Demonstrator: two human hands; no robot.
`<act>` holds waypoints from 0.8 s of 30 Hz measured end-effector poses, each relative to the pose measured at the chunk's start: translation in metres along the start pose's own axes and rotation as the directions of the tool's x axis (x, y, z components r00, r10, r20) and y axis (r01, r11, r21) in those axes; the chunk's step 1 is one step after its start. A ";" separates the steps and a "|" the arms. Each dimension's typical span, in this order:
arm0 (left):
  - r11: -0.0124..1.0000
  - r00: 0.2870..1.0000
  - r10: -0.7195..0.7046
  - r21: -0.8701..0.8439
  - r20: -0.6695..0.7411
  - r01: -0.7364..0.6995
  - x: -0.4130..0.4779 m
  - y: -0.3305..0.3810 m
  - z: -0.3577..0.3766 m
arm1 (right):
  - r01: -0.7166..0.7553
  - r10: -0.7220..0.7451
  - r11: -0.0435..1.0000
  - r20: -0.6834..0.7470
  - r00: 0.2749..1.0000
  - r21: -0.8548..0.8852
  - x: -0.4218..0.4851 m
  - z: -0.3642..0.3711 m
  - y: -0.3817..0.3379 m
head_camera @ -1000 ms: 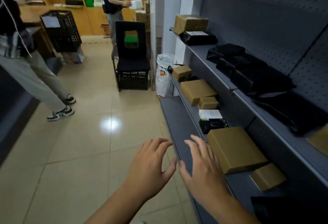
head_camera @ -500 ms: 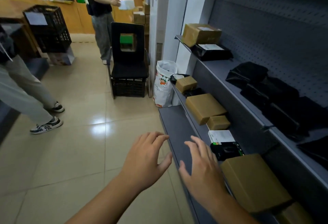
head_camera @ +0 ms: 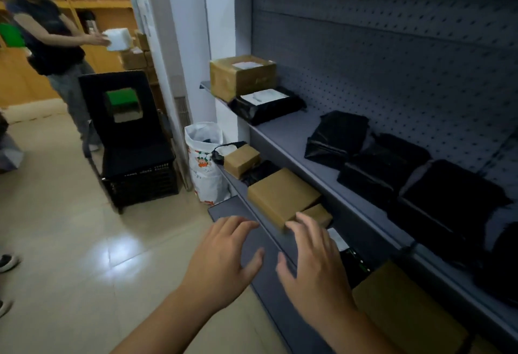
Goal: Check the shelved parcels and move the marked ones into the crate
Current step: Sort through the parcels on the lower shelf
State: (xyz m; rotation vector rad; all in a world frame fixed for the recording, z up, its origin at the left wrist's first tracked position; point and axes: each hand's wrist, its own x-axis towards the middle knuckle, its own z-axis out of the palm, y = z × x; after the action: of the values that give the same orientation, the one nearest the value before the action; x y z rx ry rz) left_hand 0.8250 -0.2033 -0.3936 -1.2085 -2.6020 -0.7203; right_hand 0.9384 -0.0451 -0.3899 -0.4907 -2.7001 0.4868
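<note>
My left hand [head_camera: 224,264] and right hand [head_camera: 316,266] hover side by side over the bottom shelf [head_camera: 227,209], fingers spread, gripping nothing. Just beyond my right fingertips lies a flat brown box [head_camera: 280,196], with a small brown box [head_camera: 319,214] beside it. Black bags [head_camera: 336,137] and 1 labelled carton [head_camera: 241,77] sit on the upper shelf [head_camera: 286,134] to the right. The black crate [head_camera: 143,185] stands far left on the floor, under a chair [head_camera: 123,134].

Parcel depot: pegboard shelves [head_camera: 294,140] stocked with parcels [head_camera: 242,77]
</note>
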 end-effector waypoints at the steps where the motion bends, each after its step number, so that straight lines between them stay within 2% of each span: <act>1: 0.999 0.999 0.037 -0.003 0.003 -0.037 0.024 0.000 0.006 | -0.025 0.024 1.000 -0.027 0.999 -0.006 0.014 -0.001 0.009; 6: 0.978 0.979 0.202 -0.057 0.031 -0.200 0.129 0.004 0.029 | -0.145 0.137 0.988 -0.147 0.980 -0.046 0.075 -0.011 0.040; 13: 0.952 0.956 0.288 -0.121 0.047 -0.281 0.229 -0.025 0.057 | -0.312 0.247 0.932 -0.310 0.918 -0.182 0.141 -0.022 0.060; 17: 0.922 0.929 0.363 -0.171 0.067 -0.348 0.291 -0.044 0.080 | -0.463 0.352 0.840 -0.364 0.862 -0.285 0.180 -0.022 0.068; 21: 0.843 0.854 0.509 -0.261 0.105 -0.470 0.334 -0.070 0.108 | -0.629 0.507 0.703 -0.387 0.770 -0.332 0.215 -0.008 0.063; 24: 0.798 0.814 0.568 -0.324 0.122 -0.508 0.361 -0.086 0.120 | -0.699 0.571 0.632 -0.410 0.711 -0.334 0.238 -0.004 0.058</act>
State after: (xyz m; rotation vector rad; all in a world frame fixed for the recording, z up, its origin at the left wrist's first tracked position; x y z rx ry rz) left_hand 0.5286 0.0505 -0.3989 -2.1053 -2.1448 -0.8801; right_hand 0.7469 0.1000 -0.3429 -1.5780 -2.2801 -0.1021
